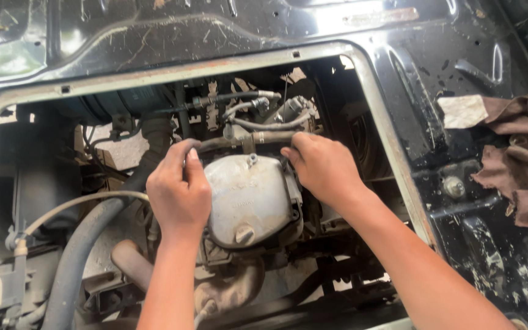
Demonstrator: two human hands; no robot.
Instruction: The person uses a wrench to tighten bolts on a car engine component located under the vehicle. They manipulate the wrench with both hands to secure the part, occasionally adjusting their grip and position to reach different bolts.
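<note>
While both hands' fingers [186, 160] grip a hose [227, 143], rags [514, 153] lie on black panel [410, 91].

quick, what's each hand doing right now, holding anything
Left hand: closed around the thin hose above the dusty metal cover.
Right hand: fingers curled onto the same hose's other end; a full grip cannot be told.

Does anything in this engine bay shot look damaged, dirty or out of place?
Some wear shows. The metal engine cover between the left hand and right hand is caked in pale dust. The opening's frame is scratched, with rust spots. A crumpled brown rag lies on the black panel to the right.
</note>
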